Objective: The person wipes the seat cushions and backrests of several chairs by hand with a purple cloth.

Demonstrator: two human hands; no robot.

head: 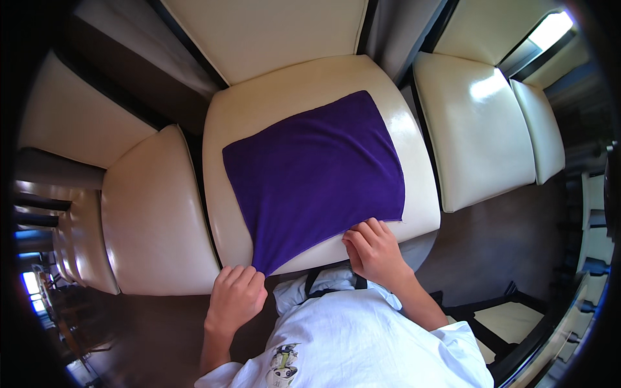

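A purple cloth (320,165) lies spread over the cream padded seat of a chair (417,194), with soft folds across it. My left hand (240,293) grips its near left corner, which is pulled to a point beyond the seat's front edge. At the cloth's near edge, a little in from the near right corner, my right hand (371,247) has its fingers curled on the fabric; they pinch the hem. The far part of the cloth rests flat on the seat.
Cream padded chairs stand close on the left (150,223) and right (475,136). The middle chair's backrest (267,34) rises at the far side. Brown floor (499,242) shows at the right, with more chair parts at the lower right.
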